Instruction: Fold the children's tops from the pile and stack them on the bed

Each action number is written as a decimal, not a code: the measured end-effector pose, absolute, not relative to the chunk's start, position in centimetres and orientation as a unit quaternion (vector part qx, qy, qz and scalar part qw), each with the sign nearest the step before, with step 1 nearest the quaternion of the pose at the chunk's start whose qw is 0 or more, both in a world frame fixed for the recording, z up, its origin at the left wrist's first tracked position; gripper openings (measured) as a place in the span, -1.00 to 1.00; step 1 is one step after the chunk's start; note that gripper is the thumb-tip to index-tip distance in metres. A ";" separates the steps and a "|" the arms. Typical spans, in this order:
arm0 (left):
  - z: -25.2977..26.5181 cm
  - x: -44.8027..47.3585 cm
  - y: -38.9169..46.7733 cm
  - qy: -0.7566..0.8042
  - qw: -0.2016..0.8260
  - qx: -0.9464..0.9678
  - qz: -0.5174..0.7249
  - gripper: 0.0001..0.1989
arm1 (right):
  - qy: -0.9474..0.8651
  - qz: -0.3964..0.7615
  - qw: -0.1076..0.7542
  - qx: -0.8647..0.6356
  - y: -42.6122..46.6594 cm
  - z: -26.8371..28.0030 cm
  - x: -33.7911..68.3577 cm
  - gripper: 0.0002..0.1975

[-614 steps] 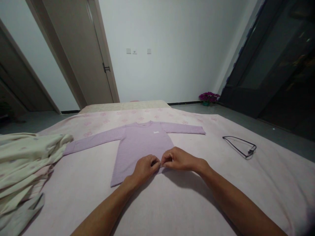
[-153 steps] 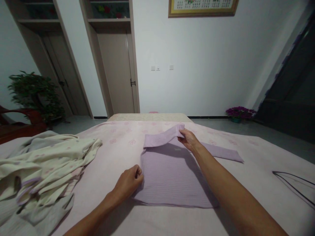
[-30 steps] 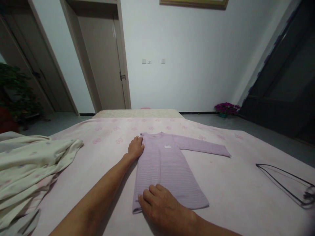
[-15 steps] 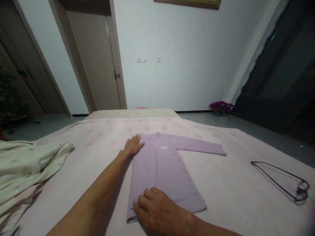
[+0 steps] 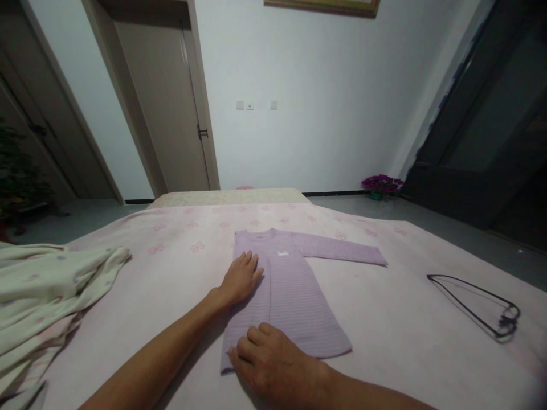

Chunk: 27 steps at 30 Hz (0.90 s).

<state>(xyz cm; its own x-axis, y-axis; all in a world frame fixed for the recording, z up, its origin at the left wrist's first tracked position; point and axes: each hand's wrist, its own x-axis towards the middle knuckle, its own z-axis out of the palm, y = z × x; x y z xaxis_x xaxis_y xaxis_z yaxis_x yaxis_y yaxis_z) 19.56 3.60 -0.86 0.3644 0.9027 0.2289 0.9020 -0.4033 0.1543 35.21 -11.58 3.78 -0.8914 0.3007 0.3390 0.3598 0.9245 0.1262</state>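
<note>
A lilac ribbed long-sleeved shirt (image 5: 294, 302) with a small white motif on its chest lies flat, neckline away from me. One sleeve stretches out to the right; on the left a long panel is folded inward over the body, and no sleeve sticks out there. My left hand (image 5: 243, 277) rests flat on that folded side, fingers extended. Down at the bottom hem, my right hand (image 5: 273, 359) has its fingers curled on the shirt's lower left part; its fingertips are hidden beneath the knuckles.
The shirt lies on a pink flower-patterned bed cover (image 5: 171, 285). A crumpled cream cloth (image 5: 55, 285) lies at the left. To the right is a black hanger (image 5: 474, 302). Beyond the bed stand a door (image 5: 162, 102) and purple flowers (image 5: 382, 185).
My left hand has moved from the shirt's upper left shoulder toward me and inward, onto the folded panel. My right hand stays at the hem. The view has shifted slightly.
</note>
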 end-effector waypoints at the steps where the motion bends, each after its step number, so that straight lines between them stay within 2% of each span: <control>1: -1.0 19.7 2.9 0.547 0.001 0.827 0.134 -0.40 | -0.969 -0.094 0.155 -0.170 -11.7 3.9 35.2 -0.93; 4: -0.9 19.8 1.8 0.559 -0.006 0.821 0.114 -0.37 | -0.970 -0.088 0.147 -0.172 -11.9 4.2 35.3 -0.95; 7: -0.3 19.9 1.3 0.570 -0.012 0.813 0.116 -0.42 | -0.972 -0.063 0.155 -0.168 -11.4 4.5 35.8 -0.88; 11: 0.5 20.2 -0.6 0.565 -0.009 0.814 0.133 -0.45 | -0.955 0.003 0.228 -0.189 -8.9 5.2 37.6 -0.82; 15: 0.7 20.2 -4.8 0.507 0.028 0.849 0.150 -0.40 | -0.866 0.083 0.339 -0.357 -4.2 5.9 41.1 -0.74; 20: 0.4 20.1 -9.3 0.459 0.081 0.877 0.117 -0.31 | -0.700 0.168 0.402 -0.566 2.1 4.4 47.7 -0.72; 27: 0.9 19.9 -9.4 0.457 0.114 0.875 0.107 -0.40 | -0.590 0.090 0.379 -0.707 4.7 0.7 54.7 -0.65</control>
<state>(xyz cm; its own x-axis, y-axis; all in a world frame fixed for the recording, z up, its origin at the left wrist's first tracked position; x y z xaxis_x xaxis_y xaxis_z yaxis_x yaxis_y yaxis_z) 19.90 -9.42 0.88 0.5586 0.8253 0.0832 0.7761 -0.5554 0.2986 54.71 4.71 0.73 0.2865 0.9030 0.3201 0.7667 -0.0158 -0.6418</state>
